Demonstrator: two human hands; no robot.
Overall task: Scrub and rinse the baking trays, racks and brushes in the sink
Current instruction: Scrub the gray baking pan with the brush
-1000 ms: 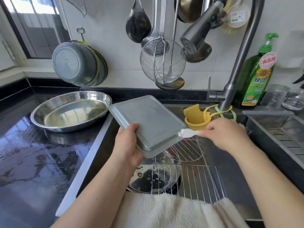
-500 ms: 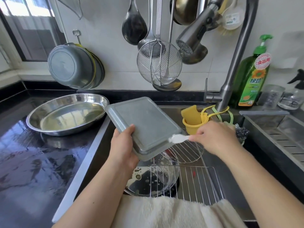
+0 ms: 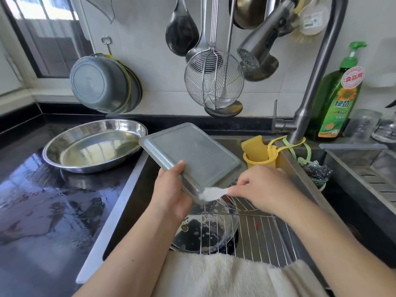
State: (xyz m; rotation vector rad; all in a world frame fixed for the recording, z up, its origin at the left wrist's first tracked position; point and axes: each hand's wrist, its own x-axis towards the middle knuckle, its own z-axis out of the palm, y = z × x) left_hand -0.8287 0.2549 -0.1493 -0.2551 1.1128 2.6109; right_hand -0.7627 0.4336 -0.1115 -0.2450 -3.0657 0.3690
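Over the sink (image 3: 137, 185), the left hand (image 3: 171, 194) grips an upturned grey tray (image 3: 192, 155); the right hand (image 3: 263, 189) pinches a white brush (image 3: 211, 193) against its near edge. Left of the sink lies a wet black counter (image 3: 42, 206).

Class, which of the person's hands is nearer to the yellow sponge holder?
Right. The right hand is just in front of the yellow sponge holder; the left hand is farther left, gripping the grey tray.
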